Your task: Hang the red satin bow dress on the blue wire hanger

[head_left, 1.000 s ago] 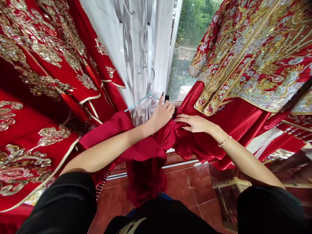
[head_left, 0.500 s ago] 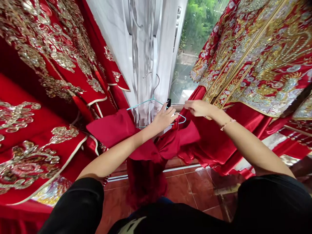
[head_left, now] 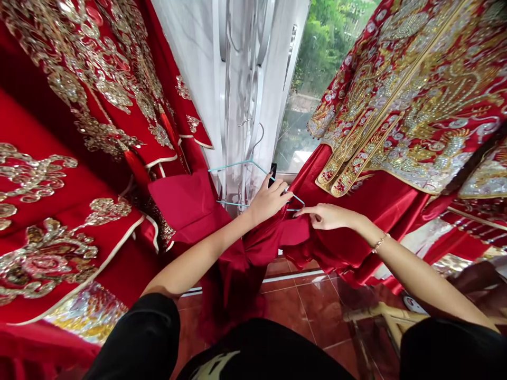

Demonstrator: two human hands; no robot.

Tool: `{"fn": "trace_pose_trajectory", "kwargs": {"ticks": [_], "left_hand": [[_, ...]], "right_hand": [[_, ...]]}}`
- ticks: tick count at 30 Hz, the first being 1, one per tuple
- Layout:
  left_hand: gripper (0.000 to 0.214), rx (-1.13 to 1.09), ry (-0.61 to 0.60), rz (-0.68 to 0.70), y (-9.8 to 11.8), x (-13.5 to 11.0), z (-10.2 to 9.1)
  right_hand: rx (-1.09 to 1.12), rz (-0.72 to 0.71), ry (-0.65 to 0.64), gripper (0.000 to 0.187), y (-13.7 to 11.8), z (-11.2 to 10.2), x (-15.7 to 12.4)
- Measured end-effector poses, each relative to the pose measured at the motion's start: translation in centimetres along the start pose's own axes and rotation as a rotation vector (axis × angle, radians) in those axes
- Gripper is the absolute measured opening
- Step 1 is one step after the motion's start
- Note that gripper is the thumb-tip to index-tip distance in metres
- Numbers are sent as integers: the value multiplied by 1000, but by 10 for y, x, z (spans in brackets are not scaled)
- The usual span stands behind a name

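Observation:
A light-blue wire hanger (head_left: 230,165) with a bare metal hook is in front of me, its left end running into the folds of a crimson dress (head_left: 184,207). My left hand (head_left: 271,200) is closed around the hanger's right arm, some fingers hidden beneath. My right hand (head_left: 330,215) is at the hanger's right corner, index finger stretched along it and the other fingers curled, pinching the dress's edge. The dress droops below both hands towards the floor. A small black piece (head_left: 273,172) stands by my left fingers; I cannot tell what it is.
Red embroidered garments (head_left: 114,89) hang close on my left. On my right hangs a gold-beaded red jacket (head_left: 412,121) over a red satin skirt (head_left: 368,221). Behind are a white curtain (head_left: 190,63) and a window (head_left: 328,58). A bamboo-like frame (head_left: 390,316) stands on the tiled floor (head_left: 304,311).
My right hand has moved down from above the hanger's right end to its corner, beside the dress. The dress's right part has shifted down and left. My left hand remains at the hanger.

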State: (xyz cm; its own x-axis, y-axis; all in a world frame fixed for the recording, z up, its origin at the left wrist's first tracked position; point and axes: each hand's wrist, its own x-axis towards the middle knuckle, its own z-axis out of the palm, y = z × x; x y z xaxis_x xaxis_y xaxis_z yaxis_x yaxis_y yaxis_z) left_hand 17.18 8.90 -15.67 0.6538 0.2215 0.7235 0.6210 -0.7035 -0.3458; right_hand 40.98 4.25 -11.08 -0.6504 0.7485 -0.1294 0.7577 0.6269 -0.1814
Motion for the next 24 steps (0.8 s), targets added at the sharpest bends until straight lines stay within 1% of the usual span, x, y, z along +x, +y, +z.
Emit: {"fn": "trace_pose_trajectory", "kwargs": {"ticks": [2,3,5,6,7,8,10,12,14,16,18,20,22,24], "left_hand": [[19,-3,-3,-20,1,0,1],[19,-3,-13,-32,2,1,1],[20,4,-47,-48,3,0,2],[20,9,-66,-50,3,0,2],[21,16,-80,-52,3,0,3],[21,23,-88,-52,4,0,3],[22,33,-90,-50,4,0,4],[22,32,-87,-52,4,-1,4],[22,11,-92,-55,3,-3,3],[20,-30,-109,-52,2,-5,2],[20,-75,-131,-54,1,-6,-1],[22,-109,-156,-62,1,-6,-4],[26,-126,-184,-71,1,-4,-7],[29,-123,-213,-74,0,-1,-11]], "right_hand": [[-88,64,-13,39,2,9,0],[-112,77,-8,33,3,11,1],[-113,76,12,12,7,8,0],[-123,78,24,15,9,3,-1],[-136,83,39,22,11,-5,-2],[-149,88,58,28,11,-14,-4],[-185,79,93,32,6,-37,-3],[-238,36,101,35,-2,-59,5],[-286,-9,75,38,-9,-75,19],[-304,-26,41,37,-9,-82,35],[-287,-19,17,36,-4,-84,48],[-243,-24,8,34,0,-83,54],[-207,-75,15,32,-2,-84,56],[-201,-164,37,28,-13,-88,59]]}}
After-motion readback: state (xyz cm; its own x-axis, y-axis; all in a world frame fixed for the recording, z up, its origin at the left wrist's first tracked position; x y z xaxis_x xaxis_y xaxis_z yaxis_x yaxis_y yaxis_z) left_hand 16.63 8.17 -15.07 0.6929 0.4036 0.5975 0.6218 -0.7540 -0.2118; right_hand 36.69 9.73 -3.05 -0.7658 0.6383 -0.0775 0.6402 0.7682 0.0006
